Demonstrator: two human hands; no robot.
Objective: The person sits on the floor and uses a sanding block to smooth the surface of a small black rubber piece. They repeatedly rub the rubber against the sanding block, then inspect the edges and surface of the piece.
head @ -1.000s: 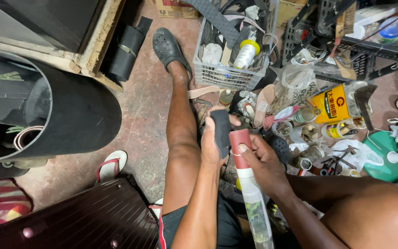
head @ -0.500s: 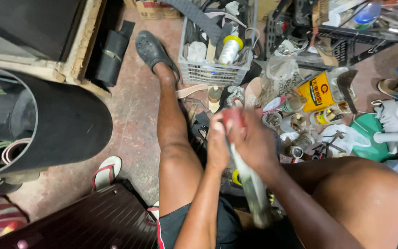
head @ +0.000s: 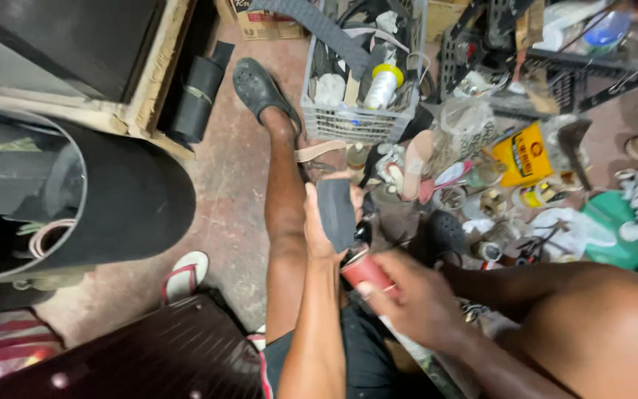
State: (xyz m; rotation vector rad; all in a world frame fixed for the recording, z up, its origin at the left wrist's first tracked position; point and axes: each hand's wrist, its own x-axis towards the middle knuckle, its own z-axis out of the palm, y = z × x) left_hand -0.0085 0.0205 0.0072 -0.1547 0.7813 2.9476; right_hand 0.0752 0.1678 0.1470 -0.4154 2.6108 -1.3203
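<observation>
My left hand (head: 320, 225) holds a dark flat rubber piece (head: 336, 212), shaped like a shoe sole, upright over my left knee. My right hand (head: 415, 299) grips a slim bottle with a red cap (head: 367, 271), its top pointing at the lower edge of the rubber piece. The bottle's clear body (head: 407, 343) runs down under my palm and is mostly hidden. My left leg stretches forward, the foot in a dark clog (head: 255, 86).
A grey plastic crate (head: 356, 124) of bottles and straps stands ahead. Tins, a yellow can (head: 523, 153), shoes and tools litter the floor on the right. A big black drum (head: 123, 199) lies left, a dark case (head: 142, 355) below it, a sandal (head: 184, 273) between.
The bottle has tipped from upright toward the rubber piece, and my right hand slid lower on it. The rubber piece now faces me, lifted higher in my left hand.
</observation>
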